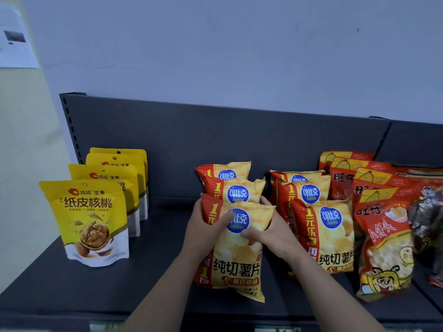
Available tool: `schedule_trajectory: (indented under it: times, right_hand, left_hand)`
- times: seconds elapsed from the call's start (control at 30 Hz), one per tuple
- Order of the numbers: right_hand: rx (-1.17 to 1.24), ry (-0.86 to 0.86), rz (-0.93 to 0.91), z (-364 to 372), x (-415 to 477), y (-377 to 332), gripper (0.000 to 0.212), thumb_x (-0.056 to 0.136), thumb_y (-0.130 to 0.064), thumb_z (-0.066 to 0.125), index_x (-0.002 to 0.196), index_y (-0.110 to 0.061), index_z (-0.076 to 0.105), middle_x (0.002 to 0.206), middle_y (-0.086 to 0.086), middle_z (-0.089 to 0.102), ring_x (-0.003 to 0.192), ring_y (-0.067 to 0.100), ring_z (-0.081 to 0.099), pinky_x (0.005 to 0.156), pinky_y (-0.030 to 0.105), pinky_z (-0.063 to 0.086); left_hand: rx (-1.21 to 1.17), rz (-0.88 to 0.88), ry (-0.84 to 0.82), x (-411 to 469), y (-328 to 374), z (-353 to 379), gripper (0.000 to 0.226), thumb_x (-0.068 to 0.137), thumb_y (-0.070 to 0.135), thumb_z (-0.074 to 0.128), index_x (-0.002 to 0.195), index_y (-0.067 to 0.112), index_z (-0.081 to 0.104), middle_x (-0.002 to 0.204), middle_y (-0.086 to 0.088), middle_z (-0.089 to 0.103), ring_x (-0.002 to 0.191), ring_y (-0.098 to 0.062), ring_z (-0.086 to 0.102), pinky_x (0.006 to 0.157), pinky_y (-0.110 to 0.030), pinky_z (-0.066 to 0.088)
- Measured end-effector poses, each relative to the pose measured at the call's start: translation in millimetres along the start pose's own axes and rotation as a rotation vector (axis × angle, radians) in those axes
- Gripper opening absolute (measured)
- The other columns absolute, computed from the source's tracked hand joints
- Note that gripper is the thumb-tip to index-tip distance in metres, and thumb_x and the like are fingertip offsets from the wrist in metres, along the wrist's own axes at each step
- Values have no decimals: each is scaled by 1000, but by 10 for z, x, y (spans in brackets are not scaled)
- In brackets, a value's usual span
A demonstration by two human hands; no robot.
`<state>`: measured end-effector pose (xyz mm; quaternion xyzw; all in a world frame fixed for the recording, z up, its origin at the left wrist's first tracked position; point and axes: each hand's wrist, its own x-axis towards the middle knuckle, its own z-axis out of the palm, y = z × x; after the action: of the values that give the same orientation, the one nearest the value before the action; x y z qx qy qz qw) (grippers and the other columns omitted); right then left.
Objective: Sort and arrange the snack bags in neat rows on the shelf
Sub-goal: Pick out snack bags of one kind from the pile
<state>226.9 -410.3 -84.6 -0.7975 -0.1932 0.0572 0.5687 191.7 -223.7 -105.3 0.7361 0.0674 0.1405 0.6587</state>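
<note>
Held item: the front chip bag (237, 257), yellow and red, is held upright near the middle of the shelf (72, 283). Whether its lower edge is set on the board cannot be told.
Left hand: the left hand (203, 231) is wrapped round the bag's left edge, with the thumb laid across the front beside the blue logo.
Right hand: the right hand (271, 233) is closed on the bag's right edge, with the thumb pressed on the front below the logo.
Directly behind: two chip bags (236, 190) of the same kind are stood one behind the other. The fingers of both hands are hidden between them and the held bag.
Right neighbour: a second chip row (328, 236) of three like bags is lined up just beside the right hand. Its front bag is partly covered by that hand and wrist.
Further right: red snack bags (386, 248) are packed in rows, touching the second chip row.
Far right: dark-wrapped packs (429, 219) are cut by the frame edge and too blurred to read.
Left side: four walnut pouches (93, 224) are stood in a row, well apart from the held bag, with bare board between.
Backing: a dark back panel (215, 140) is seen behind all rows.
Above: a pale wall (239, 44) is seen, with a paper sheet (16, 37) fixed at upper left.
</note>
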Motion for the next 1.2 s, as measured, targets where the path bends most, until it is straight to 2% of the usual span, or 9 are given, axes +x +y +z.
schedule_trajectory:
  times: [0.1, 0.27, 0.33, 0.5, 0.6, 0.73, 0.9, 1.07, 1.2]
  right_hand:
    - [-71, -38, -9, 15, 31, -52, 94, 52, -41, 92, 130, -46, 40, 116, -15, 67, 101, 6, 67, 83, 38, 58]
    - [-125, 7, 11, -13, 1, -193, 74, 59, -30, 91, 102, -56, 37, 99, -30, 59, 83, -17, 60, 60, 8, 48]
    - [-192, 12, 19, -12, -32, -183, 81, 60, -36, 90, 111, -55, 30, 99, -34, 51, 83, -17, 55, 60, 7, 46]
    - [-366, 72, 9, -115, -218, -139, 126, 49, -74, 75, 152, -35, 13, 150, -15, 36, 135, 7, 39, 105, 31, 43]
    - [-493, 267, -178, -359, -332, -163, 97, 71, -70, 62, 150, -29, 25, 153, -11, 31, 139, 7, 29, 108, 25, 31]
    - [-594, 492, -264, -736, -380, -79, 73, 84, -50, 65, 144, -21, 38, 149, -5, 36, 138, 10, 30, 114, 37, 33]
    - [-907, 304, -61, -1036, -378, 82, 84, 87, -50, 61, 152, -16, 21, 159, 3, 21, 148, 20, 10, 118, 33, 10]
    - [-998, 283, -57, -1101, -291, 170, 61, 90, -50, 58, 142, -24, 40, 135, 0, 42, 129, 19, 31, 112, 34, 26]
    - [-1005, 276, -95, -1040, -195, 173, 38, 92, -46, 56, 121, -23, 60, 117, -3, 51, 124, 19, 38, 116, 38, 18]
  left_hand:
    - [26, 36, 82, -65, 52, 26, 62, 67, 50, 82, 116, 34, 48, 105, 13, 68, 91, -5, 69, 77, -34, 59]
    - [55, 63, 203, -137, 121, 66, 69, 65, 53, 80, 118, 28, 44, 106, 11, 64, 91, -6, 66, 69, -26, 57]
    - [56, 58, 217, -165, 139, 71, 66, 69, 48, 80, 119, 28, 41, 108, 10, 62, 90, -4, 65, 65, -19, 53]
    - [131, 96, 292, -261, 252, 90, 91, 68, 53, 77, 140, 27, 28, 137, 0, 46, 116, -10, 54, 81, -24, 53]
    - [351, 267, 474, -247, 416, 165, 108, 69, 59, 76, 151, 19, 19, 155, -3, 28, 142, -20, 28, 111, -45, 36]
    - [673, 498, 426, -206, 620, 377, 101, 69, 79, 53, 143, 13, 37, 146, -4, 43, 142, -26, 31, 115, -55, 26]
    - [939, 513, 283, -209, 600, 577, 90, 70, 73, 62, 141, 20, 45, 144, 2, 49, 146, -22, 24, 118, -55, 11]
    - [1026, 396, 232, -196, 575, 589, 85, 74, 70, 61, 144, 27, 40, 147, 7, 46, 147, -18, 19, 119, -54, 3]
    - [1041, 361, 215, -196, 571, 560, 80, 77, 70, 58, 144, 29, 40, 147, 9, 46, 146, -18, 21, 120, -54, 2]
